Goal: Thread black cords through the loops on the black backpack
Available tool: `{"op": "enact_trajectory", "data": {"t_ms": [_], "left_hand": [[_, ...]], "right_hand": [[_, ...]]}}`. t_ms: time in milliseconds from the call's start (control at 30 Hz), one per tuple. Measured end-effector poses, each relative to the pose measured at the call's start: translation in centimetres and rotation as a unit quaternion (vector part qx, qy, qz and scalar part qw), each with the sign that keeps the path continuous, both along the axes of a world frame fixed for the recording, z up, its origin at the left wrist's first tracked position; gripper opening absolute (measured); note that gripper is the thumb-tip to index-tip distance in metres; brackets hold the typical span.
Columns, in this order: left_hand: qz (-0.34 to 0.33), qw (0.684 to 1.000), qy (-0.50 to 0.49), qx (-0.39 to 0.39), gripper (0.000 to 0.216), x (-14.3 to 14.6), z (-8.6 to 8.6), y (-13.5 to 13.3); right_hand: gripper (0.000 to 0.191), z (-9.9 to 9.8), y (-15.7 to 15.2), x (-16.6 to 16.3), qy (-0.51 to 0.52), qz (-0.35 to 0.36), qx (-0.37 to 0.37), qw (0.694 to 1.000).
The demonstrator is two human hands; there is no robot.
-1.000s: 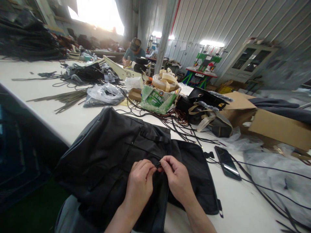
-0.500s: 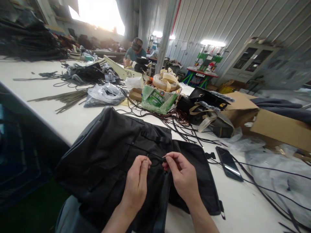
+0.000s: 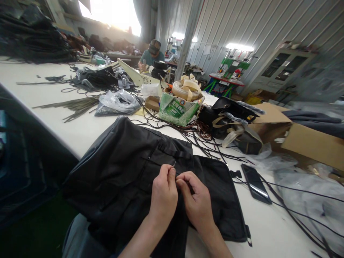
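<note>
A large black bag (image 3: 113, 161) lies across the front of the table and over my lap, its flap (image 3: 215, 193) spread out to the right. Above the middle of it, my left hand (image 3: 163, 190) is closed in a pinch on a thin cord, whose narrow metal-looking tip (image 3: 174, 164) sticks up past the fingers. Close beside it, my right hand (image 3: 195, 197) is also pinched, its fingertips nearly touching the left hand's. The black cord runs to these fingers, but most of it is hidden now. Behind the hands, a buckle strap (image 3: 174, 152) crosses the bag.
To the right lie a phone (image 3: 256, 183), loose black cords (image 3: 206, 145) and clear plastic wrap (image 3: 301, 200). Behind stand a green carton (image 3: 178, 109) with rolled tape, a plastic bag (image 3: 118, 102) and cardboard boxes (image 3: 314, 143). A co-worker (image 3: 152, 53) sits at the back.
My two hands have come together; the left moved right and slightly up with the cord tip. The loop of cord seen between them is now covered.
</note>
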State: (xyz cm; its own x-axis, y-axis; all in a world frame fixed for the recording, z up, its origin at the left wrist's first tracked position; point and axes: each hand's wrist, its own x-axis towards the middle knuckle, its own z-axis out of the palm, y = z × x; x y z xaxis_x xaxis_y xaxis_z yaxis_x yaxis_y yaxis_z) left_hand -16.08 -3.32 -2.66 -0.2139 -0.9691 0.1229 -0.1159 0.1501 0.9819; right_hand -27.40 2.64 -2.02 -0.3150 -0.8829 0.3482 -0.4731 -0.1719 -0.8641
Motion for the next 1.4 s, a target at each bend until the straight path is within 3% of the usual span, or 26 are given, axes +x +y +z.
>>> {"op": "enact_trajectory", "data": {"t_ms": [133, 267, 667, 800, 1100, 1400], "left_hand": [[-0.013, 1.0, 0.014, -0.018, 0.023, 0.0, -0.1, -0.2], [-0.022, 0.999, 0.02, -0.027, 0.024, 0.2, -0.4, 0.0], [-0.034, 0.999, 0.034, -0.022, 0.028, 0.5, -1.3, 0.1], [-0.039, 0.998, 0.039, -0.01, 0.029, 0.4, -0.7, -0.4], [-0.086, 0.989, 0.1, 0.068, 0.033, -1.0, 2.6, -2.8], [-0.104, 0.984, 0.113, 0.089, 0.034, -2.7, 1.8, -2.7]], "right_hand": [[0.026, 0.3, 0.2, 0.0, -0.021, 0.016, 0.02, 0.999], [0.034, 0.5, 0.3, -0.5, -0.112, -0.01, 0.049, 0.992], [0.032, 0.7, 0.4, -0.9, -0.203, -0.064, -0.012, 0.977], [0.032, 0.6, 0.4, -1.1, -0.217, -0.069, -0.029, 0.973], [0.029, 0.8, 0.3, -1.6, -0.301, -0.071, -0.059, 0.949], [0.032, 1.3, 0.2, -1.8, -0.3, -0.071, -0.039, 0.95]]}}
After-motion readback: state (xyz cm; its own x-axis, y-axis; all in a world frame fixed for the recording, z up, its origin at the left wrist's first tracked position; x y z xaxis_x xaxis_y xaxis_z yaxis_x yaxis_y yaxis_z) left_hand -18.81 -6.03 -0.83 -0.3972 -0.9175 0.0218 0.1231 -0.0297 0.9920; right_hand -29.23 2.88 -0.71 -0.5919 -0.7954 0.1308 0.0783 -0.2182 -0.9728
